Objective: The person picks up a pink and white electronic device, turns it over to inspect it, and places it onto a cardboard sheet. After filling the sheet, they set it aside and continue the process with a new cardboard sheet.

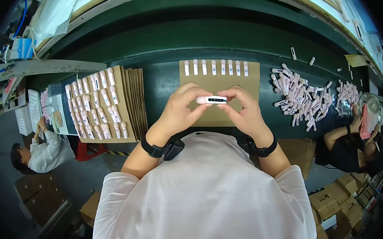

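Between my two hands is a small pale pink and white device, lying level with its rounded pink head to the left and a dark panel facing up. The fingertips of my left hand pinch the rounded end. My right hand pinches the other end with thumb and forefinger. Just below them lies a brown cardboard sheet. Along its far edge stands a row of several similar devices, heads pointing away from me.
At left, a stack of cardboard sheets carries several rows of the same devices. A loose heap of devices covers the green table at right. One co-worker sits far left, another far right. Cardboard boxes stand lower right.
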